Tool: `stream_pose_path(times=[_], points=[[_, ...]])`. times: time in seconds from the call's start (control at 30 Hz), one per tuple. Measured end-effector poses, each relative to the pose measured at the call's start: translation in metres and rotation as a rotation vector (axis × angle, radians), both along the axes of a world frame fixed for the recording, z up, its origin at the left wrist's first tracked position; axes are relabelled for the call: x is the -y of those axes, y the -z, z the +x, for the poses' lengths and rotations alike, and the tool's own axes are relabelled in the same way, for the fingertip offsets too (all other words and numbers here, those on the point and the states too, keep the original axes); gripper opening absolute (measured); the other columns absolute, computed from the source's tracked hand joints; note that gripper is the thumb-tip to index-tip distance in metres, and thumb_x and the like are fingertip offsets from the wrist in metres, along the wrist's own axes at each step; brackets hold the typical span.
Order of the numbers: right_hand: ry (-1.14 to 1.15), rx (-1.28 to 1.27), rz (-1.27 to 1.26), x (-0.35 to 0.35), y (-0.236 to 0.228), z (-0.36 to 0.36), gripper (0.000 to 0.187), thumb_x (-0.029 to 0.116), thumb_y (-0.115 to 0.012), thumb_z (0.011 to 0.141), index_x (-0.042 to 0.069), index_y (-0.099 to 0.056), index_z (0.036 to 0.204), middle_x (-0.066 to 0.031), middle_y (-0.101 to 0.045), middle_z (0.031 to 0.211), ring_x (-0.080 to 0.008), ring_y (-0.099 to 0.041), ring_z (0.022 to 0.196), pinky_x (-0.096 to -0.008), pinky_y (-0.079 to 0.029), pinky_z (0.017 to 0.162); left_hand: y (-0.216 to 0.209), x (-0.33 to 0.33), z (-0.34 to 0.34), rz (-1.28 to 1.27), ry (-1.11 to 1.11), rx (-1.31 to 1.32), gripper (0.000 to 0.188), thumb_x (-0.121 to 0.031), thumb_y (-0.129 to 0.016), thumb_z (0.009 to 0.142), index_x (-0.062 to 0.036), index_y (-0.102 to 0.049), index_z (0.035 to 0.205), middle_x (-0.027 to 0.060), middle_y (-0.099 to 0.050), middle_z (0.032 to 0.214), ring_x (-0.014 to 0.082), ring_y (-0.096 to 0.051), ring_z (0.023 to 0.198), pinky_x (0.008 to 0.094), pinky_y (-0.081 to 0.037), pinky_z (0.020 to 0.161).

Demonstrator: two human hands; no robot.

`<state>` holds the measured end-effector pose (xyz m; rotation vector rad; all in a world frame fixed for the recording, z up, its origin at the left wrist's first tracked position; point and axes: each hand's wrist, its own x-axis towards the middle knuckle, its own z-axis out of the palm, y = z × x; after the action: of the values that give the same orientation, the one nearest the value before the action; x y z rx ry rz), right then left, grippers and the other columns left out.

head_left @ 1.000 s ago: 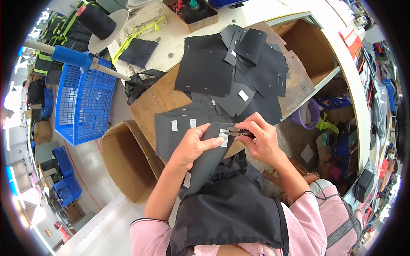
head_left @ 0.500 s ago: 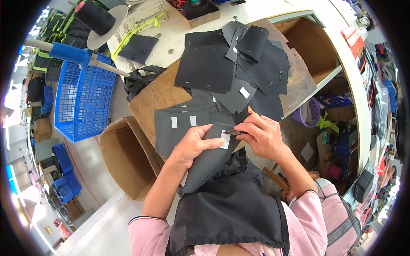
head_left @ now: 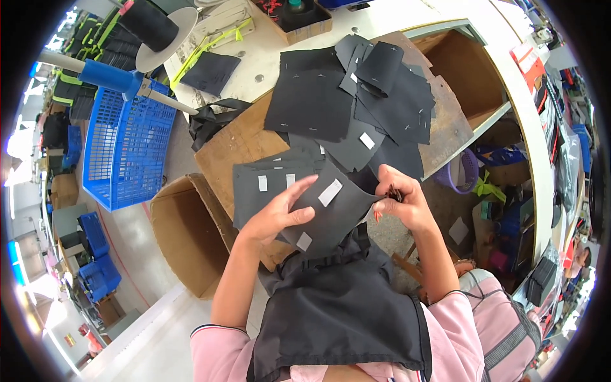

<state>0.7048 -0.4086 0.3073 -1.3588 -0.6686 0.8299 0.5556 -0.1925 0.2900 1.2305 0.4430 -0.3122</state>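
A dark grey fabric panel [head_left: 340, 210] with two white patches hangs in front of me, tilted, above the near edge of the board. My right hand [head_left: 405, 198] pinches its right corner. Tucked in that same hand are small dark thread snips [head_left: 394, 193] with an orange tie; their blades are mostly hidden by the fingers. My left hand [head_left: 275, 215] is open at the panel's left side, thumb and fingers spread over the cloth. Just beyond it lies a stack of similar panels [head_left: 248, 202] with white patches.
Loose black panels [head_left: 309, 102] cover much of the wooden board [head_left: 223, 149]. An open cardboard box [head_left: 188, 235] stands at the left, with a blue basket [head_left: 121, 153] behind. A thread cone [head_left: 149, 25] is at far left. A purple basket [head_left: 468, 172] sits under the table at right.
The panel has been turned and spread, showing both patches. My right hand has moved right, with the snips now folded into it away from the patch. My left hand has loosened its grip.
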Motion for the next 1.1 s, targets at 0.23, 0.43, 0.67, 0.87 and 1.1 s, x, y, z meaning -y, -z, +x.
stream_pose_path(times=[0.23,0.43,0.67,0.87,1.1], points=[[0.025,0.053,-0.221,-0.005,0.017,-0.004,0.019,0.002,-0.068,0.071,0.001,-0.050,0.069,0.0020,-0.038,0.070,-0.0072,-0.039,0.063,-0.0221,-0.031,0.051,-0.014,0.012,0.005,-0.197,-0.101,-0.077,0.038,-0.008,-0.076,0.071,-0.0013,-0.060,0.105,0.0021,-0.064,0.093,0.0100,-0.059,0.083,0.0245,-0.046,0.081],[0.323,0.294,-0.383,-0.017,0.018,-0.035,0.024,0.009,-0.070,0.074,0.002,-0.055,0.092,-0.0036,-0.048,0.079,-0.0123,-0.046,0.067,-0.0266,-0.039,0.059,-0.019,0.020,0.007,-0.112,-0.300,-0.034,0.033,0.004,-0.065,0.075,-0.0026,-0.054,0.105,0.0026,-0.059,0.097,0.0094,-0.055,0.089,0.0236,-0.044,0.083],[0.397,0.715,-0.256,-0.016,0.005,-0.060,0.032,0.004,-0.071,0.069,0.006,-0.059,0.099,-0.0084,-0.056,0.085,-0.0221,-0.057,0.062,-0.0308,-0.045,0.052,-0.035,0.035,0.008,0.025,-0.405,0.047,0.043,0.007,-0.059,0.075,-0.0028,-0.048,0.116,0.0038,-0.054,0.105,0.0093,-0.051,0.096,0.0232,-0.042,0.085],[0.340,0.966,-0.206,-0.024,0.009,-0.050,0.030,0.007,-0.072,0.067,0.007,-0.062,0.095,-0.0053,-0.055,0.076,-0.0218,-0.055,0.059,-0.0300,-0.043,0.053,-0.038,0.037,0.005,0.095,-0.361,0.070,0.048,0.008,-0.058,0.075,-0.0032,-0.048,0.120,0.0034,-0.055,0.107,0.0088,-0.051,0.096,0.0226,-0.041,0.085],[0.383,0.723,-0.124,-0.017,0.007,-0.045,0.030,0.000,-0.071,0.066,0.005,-0.062,0.094,-0.0069,-0.056,0.076,-0.0222,-0.053,0.060,-0.0296,-0.044,0.055,-0.038,0.020,-0.004,0.041,-0.332,0.038,0.052,0.007,-0.060,0.074,-0.0040,-0.047,0.123,0.0043,-0.054,0.110,0.0117,-0.050,0.102,0.0253,-0.041,0.089]])
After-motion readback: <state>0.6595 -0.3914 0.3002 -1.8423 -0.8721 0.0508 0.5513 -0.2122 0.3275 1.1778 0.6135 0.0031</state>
